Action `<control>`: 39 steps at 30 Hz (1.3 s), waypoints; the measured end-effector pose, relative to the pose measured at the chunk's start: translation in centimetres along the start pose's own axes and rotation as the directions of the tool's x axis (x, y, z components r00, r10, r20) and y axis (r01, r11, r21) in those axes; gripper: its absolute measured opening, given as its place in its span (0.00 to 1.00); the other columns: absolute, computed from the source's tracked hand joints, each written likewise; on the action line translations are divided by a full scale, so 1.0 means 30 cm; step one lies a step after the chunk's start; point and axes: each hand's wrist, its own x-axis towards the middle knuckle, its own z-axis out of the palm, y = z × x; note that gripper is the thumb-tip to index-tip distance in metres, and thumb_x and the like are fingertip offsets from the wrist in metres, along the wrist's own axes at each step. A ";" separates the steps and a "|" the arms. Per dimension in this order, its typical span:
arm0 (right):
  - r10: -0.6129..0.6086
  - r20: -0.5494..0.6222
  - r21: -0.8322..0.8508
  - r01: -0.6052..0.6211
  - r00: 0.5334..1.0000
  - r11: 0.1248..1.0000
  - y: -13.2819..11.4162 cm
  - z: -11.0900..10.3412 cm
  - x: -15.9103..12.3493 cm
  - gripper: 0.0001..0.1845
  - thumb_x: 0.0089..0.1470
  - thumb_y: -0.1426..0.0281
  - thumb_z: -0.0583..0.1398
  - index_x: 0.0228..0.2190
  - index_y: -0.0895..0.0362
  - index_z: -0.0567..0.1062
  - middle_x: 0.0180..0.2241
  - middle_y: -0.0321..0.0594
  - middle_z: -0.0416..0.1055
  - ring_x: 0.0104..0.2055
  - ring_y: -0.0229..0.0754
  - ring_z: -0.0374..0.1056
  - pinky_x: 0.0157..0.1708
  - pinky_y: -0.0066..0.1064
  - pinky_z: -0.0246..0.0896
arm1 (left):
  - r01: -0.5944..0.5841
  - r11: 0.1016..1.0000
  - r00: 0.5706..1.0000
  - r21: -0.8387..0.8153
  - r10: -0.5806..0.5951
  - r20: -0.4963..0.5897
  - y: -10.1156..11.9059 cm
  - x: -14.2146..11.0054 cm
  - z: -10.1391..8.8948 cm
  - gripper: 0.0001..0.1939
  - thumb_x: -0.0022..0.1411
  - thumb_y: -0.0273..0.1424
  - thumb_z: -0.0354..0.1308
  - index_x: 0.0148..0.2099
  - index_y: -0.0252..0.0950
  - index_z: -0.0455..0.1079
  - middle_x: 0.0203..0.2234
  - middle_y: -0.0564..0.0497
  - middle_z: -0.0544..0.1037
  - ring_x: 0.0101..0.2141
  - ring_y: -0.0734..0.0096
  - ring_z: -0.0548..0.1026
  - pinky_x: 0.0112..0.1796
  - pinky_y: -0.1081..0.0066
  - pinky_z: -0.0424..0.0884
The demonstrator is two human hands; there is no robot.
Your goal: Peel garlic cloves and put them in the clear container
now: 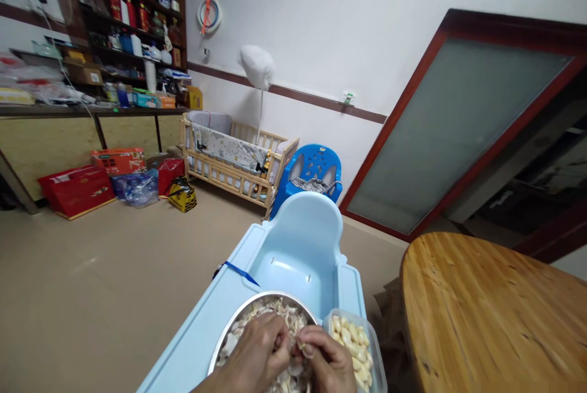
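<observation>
Right hand [323, 363] grasps a slippery garlic clove [301, 342], best pinched at the tip; left hand [252, 359] clenches at nine o'clock, grip hidden from me.

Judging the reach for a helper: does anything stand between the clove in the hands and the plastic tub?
Only the tub's own wall: the clove, at the right hand, sits just beside it, over the steel bowl.

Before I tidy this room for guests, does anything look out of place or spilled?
The steel bowl of garlic skins sits on a pale blue plastic child's chair, an odd work surface with the wooden table beside it. Red boxes and plastic bags lie heaped on the floor.
</observation>
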 end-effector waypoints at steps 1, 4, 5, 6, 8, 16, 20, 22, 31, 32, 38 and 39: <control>0.019 -0.005 0.021 -0.019 1.000 1.000 0.001 0.000 0.000 0.04 0.41 0.65 0.66 0.22 0.52 0.80 0.26 0.41 0.74 0.30 0.45 0.69 0.30 0.32 0.65 | -0.002 1.000 1.000 0.012 0.002 0.014 0.002 -0.001 -0.004 0.09 0.49 0.17 0.52 0.23 0.34 0.65 0.19 0.51 0.74 0.22 0.69 0.72 0.24 0.75 0.64; 0.090 0.003 0.141 -0.089 0.996 0.986 -0.005 0.004 0.002 0.04 0.39 0.66 0.68 0.21 0.53 0.80 0.28 0.40 0.74 0.27 0.41 0.69 0.27 0.30 0.65 | 0.002 0.998 0.999 0.064 -0.005 0.044 0.006 -0.003 -0.013 0.08 0.51 0.18 0.51 0.24 0.35 0.65 0.21 0.51 0.74 0.24 0.68 0.73 0.25 0.73 0.65; 0.112 0.011 0.198 -0.112 0.994 0.974 -0.009 0.005 0.003 0.04 0.39 0.66 0.68 0.21 0.53 0.79 0.28 0.39 0.74 0.25 0.40 0.69 0.26 0.29 0.64 | 0.004 0.996 0.999 0.086 -0.009 0.051 0.006 -0.004 -0.014 0.09 0.51 0.18 0.51 0.24 0.35 0.65 0.21 0.50 0.74 0.24 0.68 0.73 0.26 0.73 0.65; 0.134 0.017 0.255 -0.134 0.991 0.958 -0.014 0.007 0.003 0.05 0.39 0.66 0.68 0.20 0.53 0.79 0.28 0.38 0.73 0.24 0.39 0.69 0.25 0.28 0.63 | 0.005 0.994 0.998 0.105 -0.011 0.055 0.004 -0.005 -0.015 0.09 0.51 0.18 0.52 0.24 0.35 0.65 0.21 0.50 0.74 0.24 0.68 0.73 0.26 0.73 0.65; 0.186 0.026 0.341 -0.183 0.982 0.922 -0.022 0.012 0.004 0.05 0.39 0.66 0.68 0.21 0.53 0.78 0.28 0.36 0.73 0.23 0.37 0.68 0.23 0.26 0.62 | 0.000 0.992 0.998 0.127 -0.007 0.057 -0.001 -0.006 -0.013 0.09 0.50 0.16 0.52 0.24 0.34 0.65 0.21 0.50 0.74 0.23 0.68 0.72 0.25 0.73 0.65; 0.219 0.070 0.238 -0.230 0.973 0.944 -0.019 0.025 0.000 0.06 0.42 0.66 0.66 0.22 0.56 0.78 0.19 0.35 0.73 0.20 0.34 0.65 0.23 0.24 0.60 | -0.164 0.978 0.986 -0.127 0.162 -0.026 -0.014 -0.015 -0.026 0.09 0.51 0.16 0.52 0.27 0.34 0.68 0.22 0.51 0.76 0.25 0.69 0.74 0.26 0.75 0.67; 0.102 0.052 0.019 -0.103 0.993 0.994 -0.022 0.024 0.002 0.04 0.43 0.67 0.65 0.22 0.54 0.79 0.23 0.36 0.72 0.24 0.38 0.67 0.27 0.27 0.62 | -0.244 0.942 0.970 -0.228 0.235 -0.069 -0.021 -0.027 -0.029 0.12 0.52 0.18 0.50 0.31 0.36 0.71 0.24 0.51 0.77 0.26 0.68 0.74 0.29 0.74 0.67; 0.061 0.046 -0.087 -0.056 0.997 0.995 -0.023 0.022 0.002 0.04 0.44 0.68 0.63 0.22 0.54 0.80 0.25 0.38 0.73 0.28 0.42 0.69 0.31 0.30 0.63 | -0.255 0.940 0.967 -0.228 0.247 -0.065 -0.023 -0.033 -0.028 0.12 0.53 0.18 0.49 0.32 0.36 0.71 0.23 0.51 0.77 0.26 0.68 0.74 0.29 0.74 0.68; 0.117 -0.081 -0.112 -0.126 0.990 0.986 -0.002 0.030 -0.015 0.08 0.40 0.66 0.65 0.24 0.57 0.77 0.20 0.37 0.72 0.22 0.41 0.67 0.24 0.28 0.63 | -0.294 0.952 0.955 -0.088 0.297 0.017 -0.029 -0.026 -0.035 0.10 0.53 0.19 0.51 0.24 0.35 0.68 0.19 0.51 0.76 0.22 0.70 0.74 0.26 0.76 0.66; 0.119 -0.078 -0.103 -0.127 0.990 0.987 -0.003 0.032 -0.016 0.07 0.40 0.66 0.65 0.23 0.57 0.76 0.19 0.36 0.71 0.21 0.40 0.66 0.23 0.28 0.63 | -0.299 0.952 0.953 -0.069 0.301 0.031 -0.030 -0.024 -0.035 0.10 0.53 0.19 0.51 0.23 0.35 0.67 0.19 0.51 0.75 0.21 0.70 0.74 0.25 0.76 0.66; 0.103 -0.104 -0.058 -0.109 0.989 0.992 0.007 0.050 -0.018 0.09 0.39 0.64 0.66 0.17 0.57 0.76 0.17 0.34 0.69 0.18 0.36 0.62 0.19 0.25 0.59 | -0.293 0.956 0.956 -0.028 0.293 0.010 -0.028 -0.022 -0.026 0.10 0.48 0.17 0.50 0.22 0.35 0.64 0.18 0.52 0.74 0.21 0.71 0.73 0.24 0.76 0.63; 0.109 -0.120 -0.042 -0.115 0.987 0.992 0.013 0.053 -0.020 0.10 0.38 0.63 0.66 0.16 0.57 0.76 0.17 0.34 0.69 0.17 0.36 0.62 0.19 0.25 0.59 | -0.283 0.959 0.959 -0.018 0.283 0.005 -0.028 -0.022 -0.024 0.10 0.48 0.17 0.50 0.21 0.35 0.64 0.17 0.53 0.74 0.20 0.72 0.72 0.23 0.77 0.63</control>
